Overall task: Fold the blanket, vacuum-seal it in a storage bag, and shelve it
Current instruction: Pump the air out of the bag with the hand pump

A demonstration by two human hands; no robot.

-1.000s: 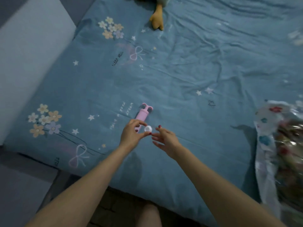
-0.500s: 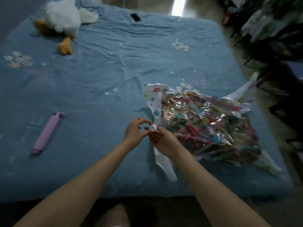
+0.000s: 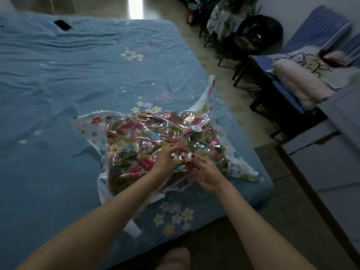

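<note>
Between the fingertips of both hands, a small white cap (image 3: 188, 157), pinched by left hand (image 3: 168, 158) and right hand (image 3: 204, 172) together, fingers narrow and curled round it. Directly beneath the fingers, on the blue bed (image 3: 58, 94): storage bag (image 3: 155, 141) with the blanket (image 3: 136, 152) inside, already shrunken and crinkled. Beyond the fingertips, up and to the right, the bag's white valve (image 3: 196, 128), seemingly uncapped. Risk, as a judgement: air creeping back in through the open valve; cap slipping from so light a pinch. Long axis of the bag running roughly left to right, one corner pointing up and away.
</note>
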